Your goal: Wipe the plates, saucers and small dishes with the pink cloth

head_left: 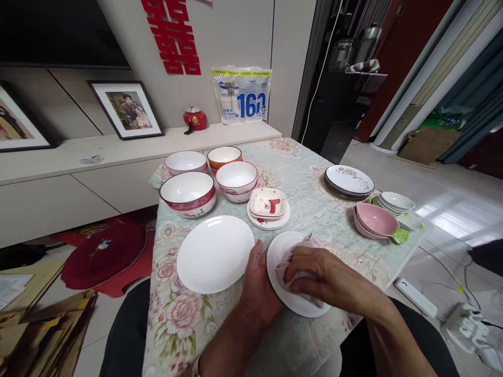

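My left hand (257, 290) grips the left edge of a small round white plate (285, 242), its thumb at the rim and its other fingers hidden beneath. The plate is held tilted over the near part of the table. With curled fingers, my right hand (322, 272) presses a pale pink cloth (309, 242) against the plate's face. Left of my hands, a large white oval plate (216, 254) lies on the table. Just beyond the held plate, small white dishes with a red pattern (271, 198) rest on a short stack of small plates (275, 225).
Several stacked bowls (188, 187) stand at the table's far left. At the right are dark-rimmed plates (349, 180), pink bowls (375, 221) and small white bowls (397, 201). A floral tablecloth (183, 314) covers the table. A cabinet ledge (173, 144) runs behind it.
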`<state>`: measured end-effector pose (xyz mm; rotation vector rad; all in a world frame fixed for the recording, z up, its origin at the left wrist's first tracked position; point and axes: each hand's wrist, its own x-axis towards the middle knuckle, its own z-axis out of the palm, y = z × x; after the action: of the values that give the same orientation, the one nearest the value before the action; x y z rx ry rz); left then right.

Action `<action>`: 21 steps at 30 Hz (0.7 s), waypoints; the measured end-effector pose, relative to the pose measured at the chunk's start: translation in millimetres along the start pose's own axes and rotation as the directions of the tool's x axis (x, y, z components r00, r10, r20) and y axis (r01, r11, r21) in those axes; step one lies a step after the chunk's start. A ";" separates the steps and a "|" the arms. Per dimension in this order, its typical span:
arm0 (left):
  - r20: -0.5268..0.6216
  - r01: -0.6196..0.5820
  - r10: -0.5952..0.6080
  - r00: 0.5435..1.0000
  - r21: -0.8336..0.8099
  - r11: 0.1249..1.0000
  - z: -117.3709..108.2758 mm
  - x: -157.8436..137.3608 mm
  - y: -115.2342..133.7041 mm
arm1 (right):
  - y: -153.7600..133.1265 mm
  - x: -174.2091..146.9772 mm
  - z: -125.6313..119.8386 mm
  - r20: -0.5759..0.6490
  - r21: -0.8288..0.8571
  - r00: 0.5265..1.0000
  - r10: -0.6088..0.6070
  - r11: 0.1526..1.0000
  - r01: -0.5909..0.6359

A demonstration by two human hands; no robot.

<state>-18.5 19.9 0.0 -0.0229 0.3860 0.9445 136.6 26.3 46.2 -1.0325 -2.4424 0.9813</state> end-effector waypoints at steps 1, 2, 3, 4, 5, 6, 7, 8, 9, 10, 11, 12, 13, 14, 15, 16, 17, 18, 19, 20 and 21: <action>-0.016 -0.015 0.015 1.000 -0.004 1.000 0.5 0.1 -0.4 | 1.6 3.1 4.4 -0.063 -0.028 0.998 0.014 0.999 -0.015; -0.033 -0.031 0.030 0.999 -0.012 0.999 0.6 0.3 -0.8 | 3.9 7.1 9.8 -0.139 -0.065 0.990 0.036 0.997 -0.045; -0.051 -0.044 0.043 0.998 -0.018 0.999 0.3 0.7 -1.2 | 6.9 11.6 15.3 -0.221 -0.105 0.973 0.059 0.991 -0.084; -0.071 -0.051 0.049 0.996 -0.022 0.998 -0.4 1.3 -1.8 | 10.6 16.1 20.3 -0.291 -0.142 0.954 0.079 0.982 -0.124; -0.096 -0.048 0.046 0.994 -0.020 0.999 -1.5 2.0 -2.5 | 14.7 20.0 24.1 -0.340 -0.170 0.935 0.100 0.972 -0.165; -0.125 -0.038 0.036 0.991 -0.011 0.999 -2.7 2.7 -3.3 | 18.9 23.0 26.2 -0.382 -0.193 0.917 0.120 0.960 -0.205; -0.159 -0.027 0.027 0.987 0.005 1.000 -4.0 3.3 -4.1 | 22.8 24.9 26.5 -0.411 -0.212 0.901 0.141 0.946 -0.245; -0.193 -0.023 0.027 0.981 0.026 0.999 -5.2 3.8 -5.0 | 26.3 25.5 25.2 -0.430 -0.229 0.888 0.163 0.932 -0.282; -0.223 -0.026 0.036 0.974 0.047 0.999 -6.2 4.2 -5.9 | 29.0 25.1 22.5 -0.441 -0.249 0.878 0.187 0.914 -0.320; -0.244 -0.034 0.049 0.969 0.067 0.997 -7.0 4.4 -6.6 | 30.8 23.8 18.8 -0.443 -0.275 0.871 0.215 0.891 -0.360; -0.254 -0.048 0.068 0.965 0.084 0.995 -7.6 4.5 -7.2 | 31.9 21.7 14.8 -0.436 -0.308 0.865 0.249 0.862 -0.404; -0.257 -0.059 0.081 0.963 0.095 0.994 -7.9 4.5 -7.5 | 32.6 19.0 10.7 -0.428 -0.345 0.857 0.289 0.824 -0.450; -0.255 -0.064 0.089 0.963 0.102 0.993 -8.1 4.4 -7.7 | 32.9 15.9 7.0 -0.420 -0.384 0.845 0.333 0.778 -0.497; -0.250 -0.064 0.089 0.964 0.106 0.992 -8.1 4.3 -7.8 | 33.4 12.4 3.9 -0.413 -0.420 0.829 0.376 0.729 -0.540; -0.247 -0.063 0.089 0.965 0.110 0.992 -7.9 4.1 -7.8 | 34.0 8.6 1.5 -0.407 -0.451 0.815 0.413 0.685 -0.572; -0.242 -0.063 0.089 0.966 0.113 0.992 -7.6 4.0 -7.8 | 34.8 4.7 -0.2 -0.398 -0.478 0.805 0.441 0.649 -0.592; -0.238 -0.064 0.090 0.967 0.116 0.991 -7.1 3.8 -7.9 | 35.8 0.9 -1.3 -0.386 -0.502 0.798 0.463 0.621 -0.602; -0.234 -0.067 0.093 0.968 0.117 0.991 -6.5 3.6 -8.0 | 36.7 -2.6 -1.9 -0.369 -0.523 0.795 0.481 0.600 -0.606; -0.234 -0.071 0.097 0.968 0.116 0.991 -5.9 3.4 -8.1 | 37.3 -5.4 -2.1 -0.351 -0.541 0.791 0.501 0.581 -0.608; -0.234 -0.075 0.100 0.967 0.114 0.991 -5.2 3.3 -8.3 | 37.2 -7.3 -2.0 -0.335 -0.554 0.785 0.520 0.566 -0.611; -0.235 -0.078 0.103 0.967 0.110 0.991 -4.7 3.1 -8.5 | 36.5 -8.1 -1.6 -0.324 -0.561 0.778 0.538 0.553 -0.616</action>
<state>-11.6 16.5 -6.6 -0.0283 0.6634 1.0151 161.6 39.6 21.7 -2.1725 -2.3989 0.1352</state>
